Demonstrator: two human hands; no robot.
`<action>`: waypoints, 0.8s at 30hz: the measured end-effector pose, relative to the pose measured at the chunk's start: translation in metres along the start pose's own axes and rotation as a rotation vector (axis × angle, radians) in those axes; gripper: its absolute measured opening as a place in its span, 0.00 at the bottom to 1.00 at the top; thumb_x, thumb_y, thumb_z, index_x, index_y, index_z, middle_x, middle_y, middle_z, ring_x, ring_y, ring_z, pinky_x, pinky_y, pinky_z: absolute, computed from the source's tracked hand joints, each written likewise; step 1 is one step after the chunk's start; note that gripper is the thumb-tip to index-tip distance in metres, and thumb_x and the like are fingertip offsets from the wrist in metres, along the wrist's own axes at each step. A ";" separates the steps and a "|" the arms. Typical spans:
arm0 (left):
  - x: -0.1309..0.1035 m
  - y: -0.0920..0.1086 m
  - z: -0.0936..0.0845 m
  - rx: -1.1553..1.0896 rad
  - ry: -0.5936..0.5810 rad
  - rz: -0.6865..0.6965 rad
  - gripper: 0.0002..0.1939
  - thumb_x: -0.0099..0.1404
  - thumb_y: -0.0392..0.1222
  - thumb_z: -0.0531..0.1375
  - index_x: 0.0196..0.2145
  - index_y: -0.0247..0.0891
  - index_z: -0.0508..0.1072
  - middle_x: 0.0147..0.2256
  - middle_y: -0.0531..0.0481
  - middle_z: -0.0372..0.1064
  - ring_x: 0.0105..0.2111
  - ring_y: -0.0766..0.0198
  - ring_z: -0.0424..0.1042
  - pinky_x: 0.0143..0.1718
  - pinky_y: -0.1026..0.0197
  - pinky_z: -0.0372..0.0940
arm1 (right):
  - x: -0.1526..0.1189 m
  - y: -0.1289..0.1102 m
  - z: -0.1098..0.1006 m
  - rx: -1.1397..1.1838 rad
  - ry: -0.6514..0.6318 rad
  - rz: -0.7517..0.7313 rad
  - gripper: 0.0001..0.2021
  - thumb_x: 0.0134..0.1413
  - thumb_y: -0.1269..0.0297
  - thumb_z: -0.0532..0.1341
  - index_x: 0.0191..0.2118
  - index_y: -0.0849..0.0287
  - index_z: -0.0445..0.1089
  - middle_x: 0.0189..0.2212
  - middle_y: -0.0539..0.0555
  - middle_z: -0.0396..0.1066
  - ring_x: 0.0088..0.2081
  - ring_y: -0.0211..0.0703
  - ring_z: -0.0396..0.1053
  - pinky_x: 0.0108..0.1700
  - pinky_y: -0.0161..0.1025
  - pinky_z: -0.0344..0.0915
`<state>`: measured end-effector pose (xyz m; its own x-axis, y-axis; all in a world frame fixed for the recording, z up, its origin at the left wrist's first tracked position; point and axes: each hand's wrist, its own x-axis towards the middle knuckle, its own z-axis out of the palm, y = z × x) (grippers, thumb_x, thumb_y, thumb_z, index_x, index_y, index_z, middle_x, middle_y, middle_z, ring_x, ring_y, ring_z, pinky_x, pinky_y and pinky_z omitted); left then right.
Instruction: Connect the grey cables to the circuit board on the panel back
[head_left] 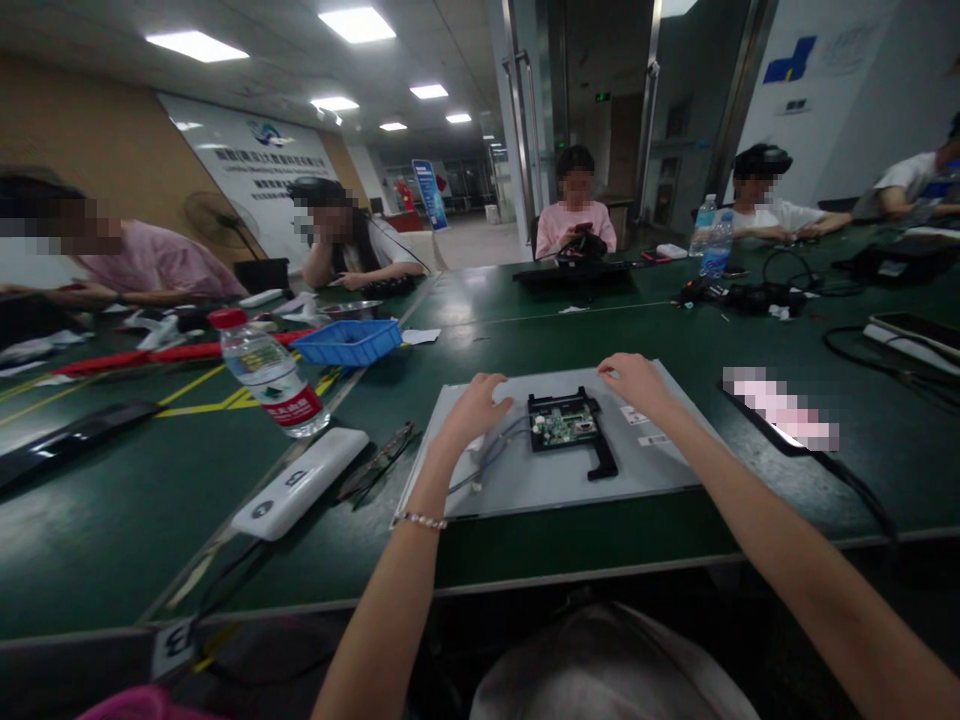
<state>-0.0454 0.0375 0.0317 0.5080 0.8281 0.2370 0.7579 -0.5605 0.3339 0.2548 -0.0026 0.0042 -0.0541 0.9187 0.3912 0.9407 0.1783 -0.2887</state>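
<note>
A flat grey panel (555, 480) is lying on the green table (540, 340), with a bare circuit board (564, 424) and thin wires (487, 455) mounted at its centre. Its far edge is being touched by the left hand (474, 408) and the right hand (636, 382), fingers curled downward, clamped on nothing. A clear plastic water bottle (270, 375), a white oblong case (301, 483) and a blue mesh tray (346, 342) are lying to the left; the tray's contents cannot be told.
</note>
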 end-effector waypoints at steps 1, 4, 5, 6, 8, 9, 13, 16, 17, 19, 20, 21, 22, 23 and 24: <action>-0.001 0.005 0.003 -0.031 -0.032 0.101 0.26 0.63 0.50 0.55 0.56 0.37 0.61 0.56 0.41 0.59 0.54 0.54 0.64 0.56 0.53 0.59 | 0.001 -0.005 0.002 0.029 0.014 -0.036 0.10 0.59 0.66 0.56 0.41 0.58 0.74 0.42 0.55 0.75 0.45 0.45 0.70 0.48 0.38 0.62; -0.004 0.019 0.014 -0.086 -0.214 0.281 0.42 0.60 0.59 0.57 0.64 0.38 0.47 0.64 0.39 0.43 0.64 0.51 0.46 0.63 0.51 0.48 | 0.002 -0.019 0.009 0.066 0.013 -0.145 0.10 0.59 0.67 0.56 0.41 0.58 0.74 0.42 0.55 0.75 0.46 0.45 0.70 0.48 0.38 0.62; -0.005 0.021 0.017 -0.087 -0.274 0.286 0.47 0.58 0.62 0.59 0.65 0.36 0.44 0.66 0.38 0.38 0.65 0.50 0.42 0.64 0.50 0.45 | 0.003 -0.023 0.011 0.062 0.006 -0.170 0.10 0.59 0.67 0.56 0.42 0.58 0.74 0.42 0.55 0.75 0.46 0.46 0.70 0.48 0.38 0.62; -0.006 0.023 0.020 -0.088 -0.323 0.276 0.51 0.56 0.63 0.60 0.66 0.35 0.40 0.66 0.37 0.34 0.66 0.48 0.38 0.64 0.49 0.44 | 0.003 -0.026 0.014 0.053 -0.005 -0.190 0.10 0.59 0.67 0.56 0.41 0.58 0.74 0.42 0.55 0.75 0.46 0.46 0.70 0.47 0.38 0.62; -0.007 0.024 0.025 -0.093 -0.379 0.259 0.56 0.54 0.65 0.60 0.66 0.34 0.37 0.67 0.36 0.30 0.66 0.47 0.36 0.65 0.48 0.43 | 0.004 -0.030 0.019 0.035 -0.043 -0.219 0.10 0.59 0.68 0.56 0.41 0.58 0.75 0.41 0.55 0.76 0.46 0.47 0.70 0.46 0.38 0.62; -0.007 0.024 0.027 -0.099 -0.386 0.256 0.56 0.53 0.65 0.61 0.66 0.35 0.36 0.67 0.37 0.30 0.66 0.47 0.36 0.65 0.48 0.43 | 0.005 -0.031 0.020 0.029 -0.069 -0.231 0.10 0.59 0.68 0.56 0.40 0.58 0.75 0.41 0.55 0.76 0.45 0.47 0.70 0.46 0.38 0.62; -0.007 0.024 0.026 -0.120 -0.375 0.263 0.56 0.53 0.65 0.61 0.66 0.36 0.37 0.66 0.38 0.33 0.65 0.47 0.40 0.64 0.49 0.45 | 0.007 -0.030 0.024 0.037 -0.160 -0.244 0.11 0.59 0.68 0.56 0.40 0.57 0.75 0.40 0.55 0.76 0.43 0.46 0.71 0.44 0.38 0.63; -0.007 0.025 0.025 -0.120 -0.373 0.273 0.55 0.54 0.64 0.61 0.66 0.35 0.38 0.66 0.37 0.36 0.65 0.47 0.41 0.64 0.50 0.45 | 0.008 -0.028 0.025 0.052 -0.179 -0.242 0.11 0.58 0.68 0.56 0.41 0.58 0.75 0.40 0.55 0.76 0.43 0.46 0.71 0.46 0.38 0.62; -0.007 0.025 0.025 -0.118 -0.372 0.278 0.55 0.54 0.64 0.61 0.66 0.34 0.38 0.66 0.37 0.36 0.65 0.47 0.41 0.64 0.49 0.44 | 0.008 -0.028 0.025 0.057 -0.181 -0.243 0.11 0.59 0.68 0.55 0.41 0.58 0.75 0.40 0.55 0.76 0.43 0.46 0.71 0.46 0.38 0.62; -0.006 0.025 0.026 -0.113 -0.375 0.284 0.55 0.54 0.64 0.61 0.66 0.33 0.39 0.66 0.36 0.36 0.65 0.47 0.41 0.65 0.49 0.44 | 0.008 -0.028 0.025 0.068 -0.179 -0.250 0.12 0.59 0.66 0.55 0.42 0.58 0.75 0.41 0.55 0.76 0.44 0.46 0.71 0.47 0.38 0.62; -0.006 0.024 0.026 -0.110 -0.378 0.283 0.55 0.54 0.64 0.61 0.66 0.32 0.39 0.66 0.36 0.36 0.65 0.47 0.41 0.65 0.49 0.44 | 0.009 -0.027 0.025 0.074 -0.179 -0.257 0.13 0.59 0.65 0.55 0.43 0.58 0.75 0.42 0.56 0.76 0.44 0.46 0.71 0.47 0.37 0.62; -0.006 0.024 0.027 -0.108 -0.382 0.280 0.55 0.54 0.64 0.61 0.66 0.32 0.40 0.66 0.36 0.35 0.65 0.47 0.40 0.65 0.49 0.43 | 0.009 -0.027 0.025 0.078 -0.181 -0.264 0.13 0.60 0.65 0.55 0.43 0.58 0.75 0.42 0.56 0.76 0.45 0.46 0.71 0.47 0.37 0.62; -0.006 0.023 0.027 -0.108 -0.384 0.277 0.55 0.54 0.65 0.60 0.66 0.33 0.40 0.66 0.36 0.35 0.65 0.47 0.40 0.65 0.49 0.43 | 0.009 -0.027 0.026 0.079 -0.183 -0.270 0.13 0.59 0.65 0.55 0.44 0.58 0.75 0.43 0.56 0.76 0.45 0.46 0.71 0.48 0.37 0.62; -0.006 0.023 0.027 -0.109 -0.385 0.274 0.55 0.54 0.65 0.60 0.66 0.34 0.39 0.66 0.36 0.35 0.66 0.47 0.40 0.65 0.48 0.43 | 0.009 -0.028 0.026 0.077 -0.188 -0.273 0.13 0.59 0.66 0.55 0.44 0.58 0.75 0.43 0.55 0.76 0.45 0.46 0.71 0.48 0.37 0.62; -0.006 0.023 0.027 -0.110 -0.387 0.272 0.55 0.54 0.65 0.60 0.66 0.34 0.39 0.66 0.37 0.34 0.66 0.47 0.39 0.65 0.48 0.43 | 0.010 -0.028 0.026 0.072 -0.194 -0.273 0.12 0.59 0.66 0.55 0.43 0.57 0.76 0.43 0.55 0.76 0.46 0.45 0.71 0.49 0.37 0.62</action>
<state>-0.0200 0.0197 0.0128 0.8122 0.5830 -0.0206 0.5396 -0.7374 0.4063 0.2194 0.0106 -0.0068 -0.3699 0.8823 0.2910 0.8570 0.4450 -0.2598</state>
